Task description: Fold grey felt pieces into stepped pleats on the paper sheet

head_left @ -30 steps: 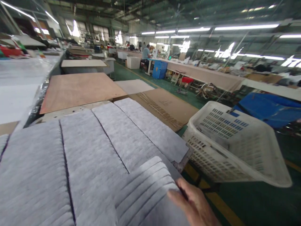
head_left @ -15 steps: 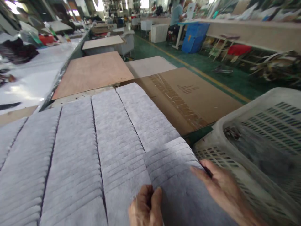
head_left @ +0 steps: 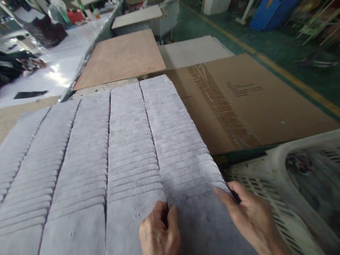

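Grey, fuzzy fabric pieces lie in several long rows, overlapping like shingles. In the rightmost row, the near stack of fabric pieces [head_left: 204,219] is between my two hands. My left hand [head_left: 160,226] pinches its left edge, thumb against curled fingers, beside the neighbouring row [head_left: 132,141]. On the other edge, my right hand [head_left: 247,212] has its thumb on top and its fingers around the side, partly hidden below. The stack lines up with the far part of the row [head_left: 172,117], overlapping its near end.
A flattened cardboard box [head_left: 255,102] lies beyond the rows at right. At far left is a plywood board [head_left: 124,56] next to a white-topped table [head_left: 69,56] with clutter. A white plastic basket [head_left: 281,156] stands close by my right hand.
The stack in my hands has come down from a raised, skewed position into line with the right row. Both hands still grip its edges. My view has tilted downward.
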{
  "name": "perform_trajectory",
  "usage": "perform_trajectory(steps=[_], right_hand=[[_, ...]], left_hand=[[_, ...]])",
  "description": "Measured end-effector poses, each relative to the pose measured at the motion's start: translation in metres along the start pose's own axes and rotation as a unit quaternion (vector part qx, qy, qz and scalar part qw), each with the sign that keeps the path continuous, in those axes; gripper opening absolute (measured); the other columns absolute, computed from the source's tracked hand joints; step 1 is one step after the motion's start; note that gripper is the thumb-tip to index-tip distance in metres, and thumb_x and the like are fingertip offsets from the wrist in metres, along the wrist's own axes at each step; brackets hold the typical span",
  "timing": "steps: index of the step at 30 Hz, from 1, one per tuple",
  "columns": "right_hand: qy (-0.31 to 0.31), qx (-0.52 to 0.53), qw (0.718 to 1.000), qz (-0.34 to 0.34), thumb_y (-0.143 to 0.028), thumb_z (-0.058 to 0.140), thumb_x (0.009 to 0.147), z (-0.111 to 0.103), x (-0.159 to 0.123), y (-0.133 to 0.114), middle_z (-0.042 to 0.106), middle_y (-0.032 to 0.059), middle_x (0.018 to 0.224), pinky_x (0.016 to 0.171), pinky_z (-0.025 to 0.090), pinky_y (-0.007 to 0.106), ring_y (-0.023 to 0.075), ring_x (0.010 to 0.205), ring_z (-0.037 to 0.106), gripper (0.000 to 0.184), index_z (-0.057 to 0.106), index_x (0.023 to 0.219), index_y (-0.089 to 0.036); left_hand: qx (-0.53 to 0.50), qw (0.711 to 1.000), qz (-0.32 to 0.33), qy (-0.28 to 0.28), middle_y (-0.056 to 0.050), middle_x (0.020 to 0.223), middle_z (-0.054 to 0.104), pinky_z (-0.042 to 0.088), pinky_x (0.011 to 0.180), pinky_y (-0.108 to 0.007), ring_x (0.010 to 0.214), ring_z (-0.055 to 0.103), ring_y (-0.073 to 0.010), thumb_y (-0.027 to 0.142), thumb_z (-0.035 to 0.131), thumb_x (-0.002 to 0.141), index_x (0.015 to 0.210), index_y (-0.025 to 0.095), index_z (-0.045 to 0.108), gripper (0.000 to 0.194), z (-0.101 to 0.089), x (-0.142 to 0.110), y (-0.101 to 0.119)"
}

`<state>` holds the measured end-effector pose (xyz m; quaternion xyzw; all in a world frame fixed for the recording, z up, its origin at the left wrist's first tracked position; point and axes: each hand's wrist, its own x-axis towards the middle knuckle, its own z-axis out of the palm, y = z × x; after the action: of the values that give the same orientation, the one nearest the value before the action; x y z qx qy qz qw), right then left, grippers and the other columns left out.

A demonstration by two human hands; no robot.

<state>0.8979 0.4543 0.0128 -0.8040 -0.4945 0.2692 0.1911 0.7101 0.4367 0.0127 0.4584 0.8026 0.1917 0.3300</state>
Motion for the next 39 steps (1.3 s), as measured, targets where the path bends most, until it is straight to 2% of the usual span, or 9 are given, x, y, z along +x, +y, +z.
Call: perform_trajectory(steps=[6,11,19,26,30,34,39], right_hand=[[-0.017,-0.012,1.000,-0.001,-0.068,0.045,0.070,-0.001,0.000,0.001,0.049,-0.0010,0.044,0.042,0.036,0.027,0.0162,0.040,0.046,0.044,0.052,0.064,-0.025],[-0.024,-0.015,0.999,0.031,-0.070,0.045,0.066,-0.005,0.000,-0.005,0.041,-0.0014,0.037,0.044,0.038,0.031,0.0186,0.039,0.045,0.044,0.051,0.061,-0.026],[-0.021,-0.032,0.998,0.045,-0.076,0.043,0.060,-0.003,0.003,-0.009,0.045,0.0011,0.039,0.044,0.037,0.033,0.0207,0.041,0.047,0.051,0.051,0.063,-0.026],[-0.027,-0.038,0.999,0.000,-0.073,0.046,0.065,-0.005,0.004,-0.005,0.047,0.0009,0.040,0.046,0.037,0.032,0.0209,0.043,0.050,0.049,0.055,0.065,-0.025],[-0.019,-0.058,0.997,0.037,-0.078,0.039,0.058,-0.005,0.005,-0.013,0.047,0.0009,0.039,0.048,0.037,0.034,0.0230,0.044,0.050,0.055,0.052,0.061,-0.025],[-0.037,-0.067,0.994,0.075,-0.075,0.039,0.055,-0.008,0.004,-0.020,0.049,0.0020,0.042,0.052,0.039,0.035,0.0249,0.049,0.052,0.052,0.052,0.061,-0.025],[-0.029,-0.060,0.994,0.082,-0.072,0.040,0.053,-0.008,0.004,-0.021,0.050,0.0024,0.042,0.054,0.039,0.036,0.0254,0.050,0.052,0.047,0.048,0.058,-0.026]], left_hand=[[0.010,0.999,-0.019,-0.029,0.003,0.046,0.042,0.023,0.048,-0.025,0.046,0.039,-0.0123,0.047,0.045,0.076,0.055,0.021,0.043,0.033,-0.004,0.001,0.002],[0.025,0.997,-0.001,-0.068,0.002,0.049,0.047,0.025,0.050,-0.026,0.047,0.039,-0.0122,0.042,0.043,0.079,0.061,0.021,0.048,0.028,-0.005,0.005,-0.002],[0.036,0.999,0.006,-0.038,0.002,0.045,0.047,0.025,0.049,-0.026,0.043,0.040,-0.0114,0.040,0.043,0.079,0.062,0.020,0.050,0.027,-0.007,0.002,0.004],[0.048,0.999,0.011,-0.020,0.003,0.045,0.048,0.028,0.047,-0.025,0.042,0.042,-0.0114,0.039,0.044,0.080,0.063,0.019,0.052,0.026,-0.005,0.000,0.005],[0.059,0.998,-0.002,-0.024,0.003,0.045,0.048,0.028,0.048,-0.025,0.042,0.042,-0.0116,0.038,0.043,0.079,0.064,0.020,0.051,0.025,-0.005,0.000,0.007],[0.048,0.998,-0.012,-0.032,0.003,0.046,0.048,0.028,0.048,-0.025,0.042,0.041,-0.0114,0.039,0.044,0.079,0.063,0.020,0.049,0.025,-0.005,0.002,0.008],[0.037,0.999,-0.006,-0.020,0.004,0.044,0.046,0.027,0.046,-0.025,0.041,0.039,-0.0108,0.038,0.045,0.078,0.062,0.020,0.050,0.024,-0.005,0.002,0.008]])
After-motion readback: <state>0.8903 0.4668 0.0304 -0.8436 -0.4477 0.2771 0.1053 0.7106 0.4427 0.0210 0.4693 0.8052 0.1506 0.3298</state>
